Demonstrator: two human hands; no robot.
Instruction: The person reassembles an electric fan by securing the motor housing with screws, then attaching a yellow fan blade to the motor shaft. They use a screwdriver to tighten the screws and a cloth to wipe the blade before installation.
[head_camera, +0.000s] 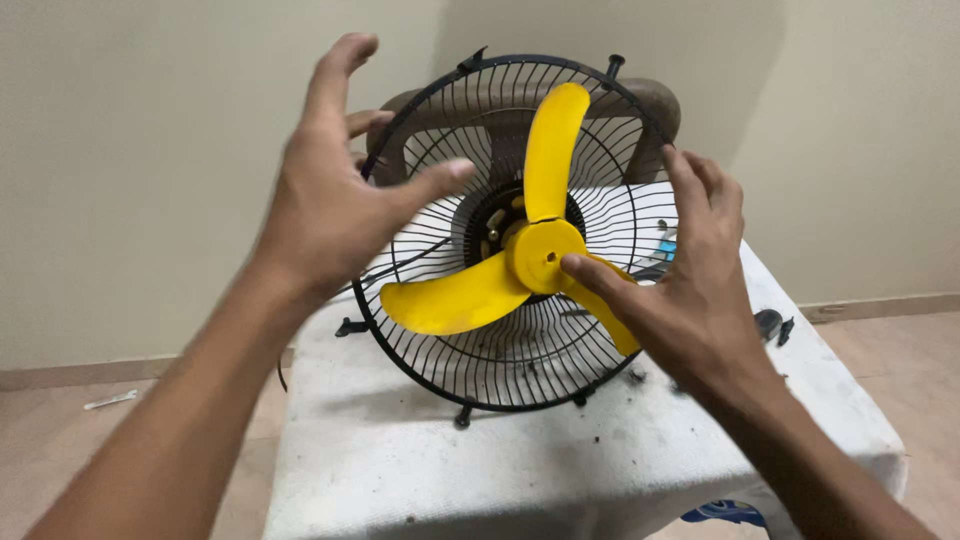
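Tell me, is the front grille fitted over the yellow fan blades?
No, the yellow blades sit bare before the black rear grille, and the right hand thumb touches their hub directly.

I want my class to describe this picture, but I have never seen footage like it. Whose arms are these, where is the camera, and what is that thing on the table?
The camera sits on a person's head and looks down, so the two bare arms are that person's own. On a table draped in a white cloth stands a fan with its front cover off: a black wire guard behind three yellow blades. The right hand touches the yellow hub with its thumb. The left hand is open with fingers spread, in front of the guard's upper left rim; it grips nothing. A chair back shows behind. Small dark bits lie on the cloth.
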